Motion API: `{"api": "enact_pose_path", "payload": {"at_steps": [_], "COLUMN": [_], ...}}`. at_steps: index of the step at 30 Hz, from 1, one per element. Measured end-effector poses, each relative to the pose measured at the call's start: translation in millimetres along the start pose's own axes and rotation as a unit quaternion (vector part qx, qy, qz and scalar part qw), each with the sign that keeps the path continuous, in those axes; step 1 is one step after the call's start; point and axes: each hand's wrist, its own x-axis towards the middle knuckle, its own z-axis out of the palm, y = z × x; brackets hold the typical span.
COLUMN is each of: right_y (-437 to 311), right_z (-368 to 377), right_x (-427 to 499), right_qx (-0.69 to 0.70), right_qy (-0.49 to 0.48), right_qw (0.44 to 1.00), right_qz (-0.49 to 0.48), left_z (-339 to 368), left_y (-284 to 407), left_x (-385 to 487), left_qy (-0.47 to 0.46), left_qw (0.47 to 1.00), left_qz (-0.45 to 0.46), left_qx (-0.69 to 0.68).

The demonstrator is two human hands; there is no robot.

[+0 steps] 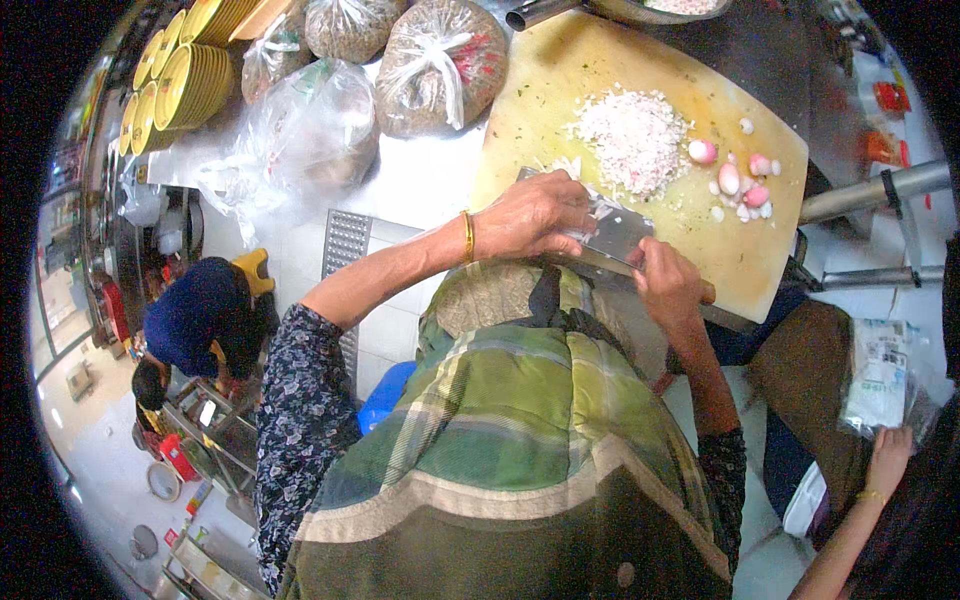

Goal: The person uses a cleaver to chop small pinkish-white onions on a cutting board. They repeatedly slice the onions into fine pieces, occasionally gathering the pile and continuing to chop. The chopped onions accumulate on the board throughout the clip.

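My right hand [667, 277] grips a cleaver [626, 232] by its wooden handle, low over the near side of a yellowed cutting board [735, 277]. White slivers cling to its broad blade. Above the blade is my left hand [536, 214], fingers bent down against the slivers; whether they pinch any is hidden. A heap of finely chopped white and pinkish vegetable [634, 139] lies just beyond the cleaver. To its right sit several whole pink-and-white bulbs [729, 178], which look like peeled shallots, with small white pieces among them.
Tied plastic bags [442, 67] of brown contents stand left of the board, beside a loose clear bag [315, 127]. Stacked yellow bowls [191, 86] are farther left. A metal pan [630, 11] is at the top. One person [202, 315] bends at left; another's hand [889, 457] holds a plastic packet [881, 375].
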Motion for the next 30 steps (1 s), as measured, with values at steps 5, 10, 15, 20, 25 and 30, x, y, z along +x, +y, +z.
{"api": "enact_pose_path", "payload": {"at_steps": [5,10,15,20,25,30], "right_y": [-7,-3,-8,-17,-28,-32], "right_z": [15,35,48,50,59,67], "right_x": [1,1,16,18,25,20], "right_qx": [-0.024,-0.074,-0.184,-0.182,-0.214,-0.162], "right_qy": [0.029,0.105,0.194,0.244,0.272,0.283], "right_qw": [0.999,0.992,0.964,0.952,0.935,0.940], "right_qz": [-0.002,-0.012,0.000,0.044,0.073,0.104], "left_z": [-12,-18,-23,-34,-39,-38], "left_y": [-18,-29,-34,-15,-23,-39], "left_x": [5,20,11,33,42,48], "left_qy": [-0.045,-0.092,-0.055,-0.076,-0.094,-0.128], "left_qw": [0.997,0.995,0.998,0.997,0.995,0.989], "left_qz": [0.052,0.026,-0.022,-0.003,0.003,0.030], "left_qx": [-0.038,-0.041,-0.002,0.011,0.033,0.067]}}
